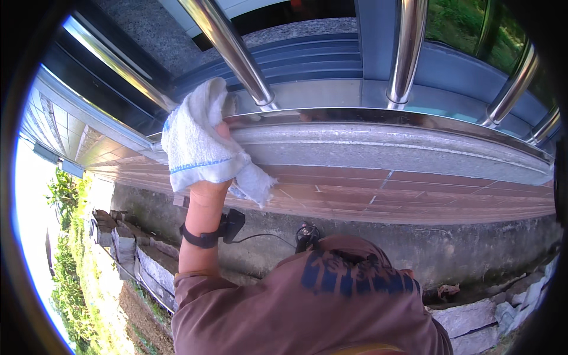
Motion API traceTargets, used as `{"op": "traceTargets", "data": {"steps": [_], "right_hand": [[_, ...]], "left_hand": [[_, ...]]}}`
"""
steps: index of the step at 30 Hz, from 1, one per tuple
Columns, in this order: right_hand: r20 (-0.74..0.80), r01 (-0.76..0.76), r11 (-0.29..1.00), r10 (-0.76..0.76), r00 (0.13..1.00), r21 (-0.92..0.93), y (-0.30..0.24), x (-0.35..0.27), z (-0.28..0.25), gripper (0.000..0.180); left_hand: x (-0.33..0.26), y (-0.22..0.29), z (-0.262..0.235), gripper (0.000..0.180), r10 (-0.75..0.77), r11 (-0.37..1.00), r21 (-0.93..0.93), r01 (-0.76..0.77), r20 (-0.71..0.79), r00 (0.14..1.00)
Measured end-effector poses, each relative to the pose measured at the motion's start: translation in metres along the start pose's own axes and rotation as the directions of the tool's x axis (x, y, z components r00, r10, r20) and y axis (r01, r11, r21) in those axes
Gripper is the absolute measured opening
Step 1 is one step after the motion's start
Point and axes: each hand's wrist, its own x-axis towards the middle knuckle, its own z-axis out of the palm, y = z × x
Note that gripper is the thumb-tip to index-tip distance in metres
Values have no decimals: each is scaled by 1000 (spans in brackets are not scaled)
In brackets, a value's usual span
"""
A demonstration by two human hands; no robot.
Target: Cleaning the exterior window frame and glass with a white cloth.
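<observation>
A white terry towel (192, 139) with a blue stripe of lettering is draped over my left hand (223, 129), which grips it. Only part of a finger or thumb and the wrist show; the cloth hides the rest. The towel lies against the foot of a shiny steel bar (121, 68) and the left end of the flat steel rail (355, 115) on the window sill. One loose corner hangs down beside my wrist, which wears a black strap with a small device (232, 225). My right hand is out of view.
More upright steel bars (408, 53) stand along the sill in front of the sliding window frame (307, 56). Below the grey stone ledge (331, 151) runs a brown tiled wall (349, 189). A concrete strip (473, 242) and rough stone blocks (473, 319) lie beneath.
</observation>
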Motion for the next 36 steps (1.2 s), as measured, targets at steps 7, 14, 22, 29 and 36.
{"op": "traceTargets", "data": {"steps": [7,14,22,29,36], "right_hand": [[104,-24,996,14,995,88,-86,43,-110,14],[52,-66,997,65,997,27,-101,75,-128,8],[288,-25,981,81,954,-191,2,72,65,20],[216,-32,987,67,974,-160,-24,120,-48,19],[177,-39,990,64,982,-138,-45,147,-91,18]], "left_hand": [[-18,21,16,47,-105,952,-299,59,-140,985],[-23,7,22,56,-12,975,-222,-15,-119,993],[-16,3,-7,46,89,996,-21,-89,-3,996],[70,7,-82,45,409,886,280,-369,-102,907],[281,0,-187,53,538,757,618,-209,-409,737]]}}
